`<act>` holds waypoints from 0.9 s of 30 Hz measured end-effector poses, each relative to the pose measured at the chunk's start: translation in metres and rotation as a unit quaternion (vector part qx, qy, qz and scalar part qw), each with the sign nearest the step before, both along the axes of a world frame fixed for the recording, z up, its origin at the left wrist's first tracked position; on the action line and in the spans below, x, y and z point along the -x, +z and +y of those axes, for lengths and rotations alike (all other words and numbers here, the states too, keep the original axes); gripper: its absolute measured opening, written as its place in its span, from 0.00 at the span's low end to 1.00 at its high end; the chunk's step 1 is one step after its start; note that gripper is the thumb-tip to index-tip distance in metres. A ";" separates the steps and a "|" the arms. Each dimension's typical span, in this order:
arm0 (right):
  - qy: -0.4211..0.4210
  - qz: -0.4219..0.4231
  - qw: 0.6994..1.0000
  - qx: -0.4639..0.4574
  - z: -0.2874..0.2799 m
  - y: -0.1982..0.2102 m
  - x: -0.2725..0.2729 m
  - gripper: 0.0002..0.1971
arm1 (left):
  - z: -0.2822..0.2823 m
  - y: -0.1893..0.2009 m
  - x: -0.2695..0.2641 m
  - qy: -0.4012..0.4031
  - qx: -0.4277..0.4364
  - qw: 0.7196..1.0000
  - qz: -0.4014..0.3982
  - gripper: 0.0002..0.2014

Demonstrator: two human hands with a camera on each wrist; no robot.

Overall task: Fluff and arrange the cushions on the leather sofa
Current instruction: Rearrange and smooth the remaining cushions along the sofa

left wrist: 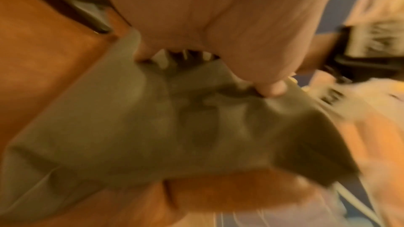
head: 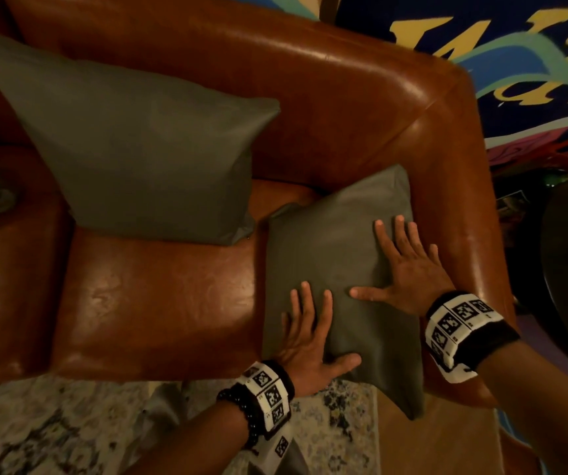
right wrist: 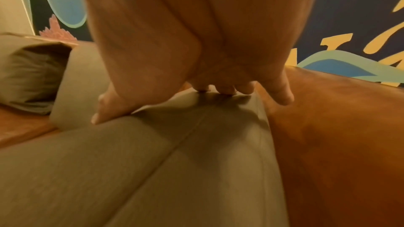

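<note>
Leather is slippery, so the cushion (head: 337, 269) (its near corner overhangs the sofa (head: 159, 303)) may slide off under the flat, open fingers of the left hand (head: 310, 347) and right hand (head: 409, 272).

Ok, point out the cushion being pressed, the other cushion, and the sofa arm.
pressed cushion (head: 327, 255): head view, bare middle of its top face
other cushion (head: 131, 149): head view, centre of its front
sofa arm (head: 460, 207): head view, rounded top
</note>
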State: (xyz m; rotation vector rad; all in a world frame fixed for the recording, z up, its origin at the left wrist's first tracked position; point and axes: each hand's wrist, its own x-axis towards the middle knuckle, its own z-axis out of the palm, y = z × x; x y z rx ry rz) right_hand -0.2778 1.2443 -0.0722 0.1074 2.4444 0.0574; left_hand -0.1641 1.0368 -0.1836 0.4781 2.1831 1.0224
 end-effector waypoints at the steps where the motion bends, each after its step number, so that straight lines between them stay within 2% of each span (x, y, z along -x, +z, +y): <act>1: -0.002 -0.001 1.000 0.001 0.002 -0.001 0.001 0.73 | 0.001 -0.001 -0.008 -0.017 0.009 0.999 0.037 0.55; 4: 0.003 0.003 1.000 -0.002 0.002 -0.001 0.008 0.72 | -0.001 -0.004 -0.032 -0.077 0.014 0.986 0.149 0.49; 6: 0.028 0.023 0.999 -0.004 -0.003 0.000 0.014 0.69 | -0.002 -0.002 -0.045 -0.108 0.004 0.977 0.184 0.48; 10: 0.158 0.055 0.986 0.009 -0.026 -0.009 0.034 0.60 | 0.000 0.000 -0.061 -0.149 0.004 0.968 0.200 0.48; 13: 0.258 0.026 0.966 -0.013 -0.048 -0.024 0.056 0.57 | 0.002 0.000 -0.066 -0.159 0.008 0.968 0.196 0.48; 15: 0.289 -0.004 0.957 -0.034 -0.057 -0.030 0.073 0.53 | 0.001 0.003 -0.065 -0.155 0.005 0.969 0.194 0.48; 17: 0.293 -0.018 0.954 -0.059 -0.059 -0.030 0.088 0.49 | -0.003 0.006 -0.063 -0.154 0.003 0.969 0.193 0.47; 22: 0.253 -0.038 0.962 -0.091 -0.047 -0.020 0.105 0.48 | -0.007 0.010 -0.061 -0.178 0.011 0.961 0.210 0.48; 24: 0.229 -0.033 0.968 -0.101 -0.041 -0.014 0.106 0.49 | -0.008 0.007 -0.070 -0.215 0.052 0.943 0.249 0.48; 27: 0.203 -0.022 0.972 -0.116 -0.037 -0.007 0.107 0.48 | -0.011 0.002 -0.084 -0.248 0.120 0.935 0.222 0.43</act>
